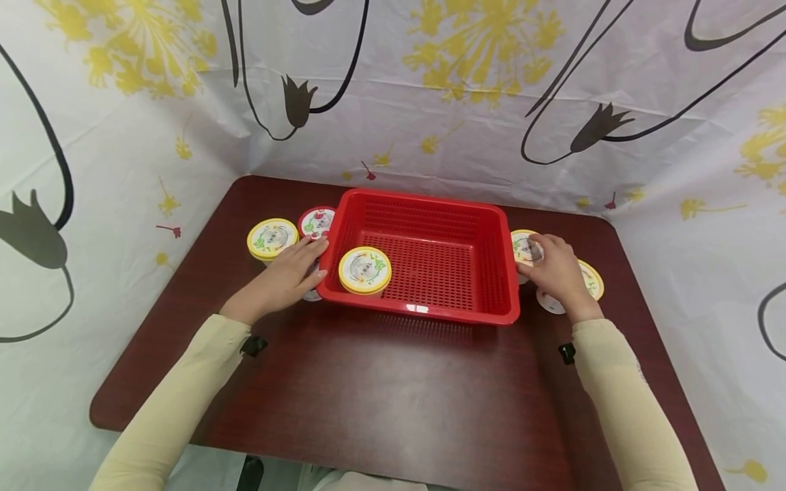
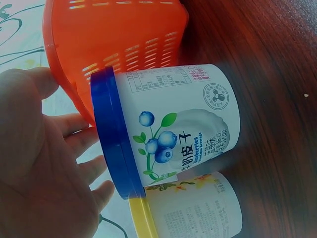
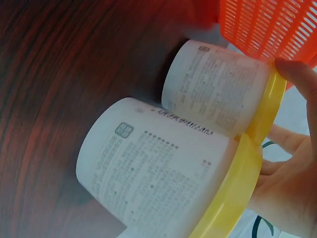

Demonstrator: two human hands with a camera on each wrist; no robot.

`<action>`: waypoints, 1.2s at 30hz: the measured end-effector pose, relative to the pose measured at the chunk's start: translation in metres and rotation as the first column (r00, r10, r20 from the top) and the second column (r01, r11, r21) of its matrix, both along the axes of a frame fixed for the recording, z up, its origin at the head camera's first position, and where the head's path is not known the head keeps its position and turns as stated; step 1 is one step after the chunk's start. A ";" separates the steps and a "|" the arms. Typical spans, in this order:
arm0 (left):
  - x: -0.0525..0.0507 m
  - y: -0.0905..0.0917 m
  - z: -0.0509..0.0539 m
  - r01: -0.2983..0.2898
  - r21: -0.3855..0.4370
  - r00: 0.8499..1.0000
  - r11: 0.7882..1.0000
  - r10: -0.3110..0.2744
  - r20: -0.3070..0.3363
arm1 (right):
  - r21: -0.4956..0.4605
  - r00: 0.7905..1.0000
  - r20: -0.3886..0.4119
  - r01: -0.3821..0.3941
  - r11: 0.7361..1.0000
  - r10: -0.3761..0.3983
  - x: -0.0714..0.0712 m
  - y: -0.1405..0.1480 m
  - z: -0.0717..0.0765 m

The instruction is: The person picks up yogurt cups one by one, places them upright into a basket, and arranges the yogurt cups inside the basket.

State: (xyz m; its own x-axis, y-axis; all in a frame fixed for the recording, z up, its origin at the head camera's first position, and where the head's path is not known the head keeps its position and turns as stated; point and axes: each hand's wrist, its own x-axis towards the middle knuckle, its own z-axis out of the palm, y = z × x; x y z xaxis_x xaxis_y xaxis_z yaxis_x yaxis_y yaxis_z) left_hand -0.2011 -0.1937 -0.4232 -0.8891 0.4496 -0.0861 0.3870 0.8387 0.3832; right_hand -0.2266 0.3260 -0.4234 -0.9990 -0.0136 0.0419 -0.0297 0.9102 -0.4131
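Observation:
My left hand [image 1: 279, 279] lies at the left rim of a red plastic basket [image 1: 424, 196], its fingers fairly straight. Just under it stands a white paper tub with a blue lid [image 2: 173, 129] and blueberries printed on its side; the head view mostly hides this tub. Right of the basket, my right hand [image 1: 557, 269] grips a yellow-lidded tub [image 3: 218, 89] by the lid, thumb on one side and fingers on the other. A second yellow-lidded tub [image 3: 163, 168] touches it. Inside the basket, at the left front, sits another yellow-lidded tub [image 1: 365, 271].
Left of the basket stand a yellow-lidded tub [image 1: 273, 237] and a red-lidded tub [image 1: 316, 221]. Everything is on a dark brown wooden table [image 1: 393, 382]. A white patterned cloth [image 1: 393, 129] hangs behind the table and at both sides.

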 end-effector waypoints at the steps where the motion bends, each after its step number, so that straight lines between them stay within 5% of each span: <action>1: 0.000 0.000 0.000 -0.001 -0.001 1.000 1.000 0.001 0.000 | 0.001 1.000 -0.005 0.008 1.000 -0.008 0.000 0.000 0.000; 14: 0.001 0.000 -0.001 0.001 -0.005 1.000 1.000 -0.001 -0.001 | -0.041 0.989 -0.066 0.129 0.991 -0.132 0.005 -0.006 0.008; 29: 0.000 0.000 0.001 0.003 -0.008 1.000 1.000 -0.003 -0.003 | -0.119 0.958 -0.238 0.137 0.983 -0.162 0.019 -0.026 0.069; 36: 0.001 0.000 0.001 0.002 -0.010 1.000 1.000 -0.002 -0.002 | -0.137 0.955 -0.264 0.103 0.985 -0.137 0.020 -0.035 0.074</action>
State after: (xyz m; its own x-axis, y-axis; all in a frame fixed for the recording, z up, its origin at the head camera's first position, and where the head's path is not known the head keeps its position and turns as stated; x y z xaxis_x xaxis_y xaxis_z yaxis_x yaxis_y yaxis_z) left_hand -0.2006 -0.1934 -0.4224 -0.8885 0.4504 -0.0884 0.3894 0.8417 0.3741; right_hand -0.2064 0.2910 -0.3499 -0.9436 0.1275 0.3055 -0.0496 0.8580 -0.5112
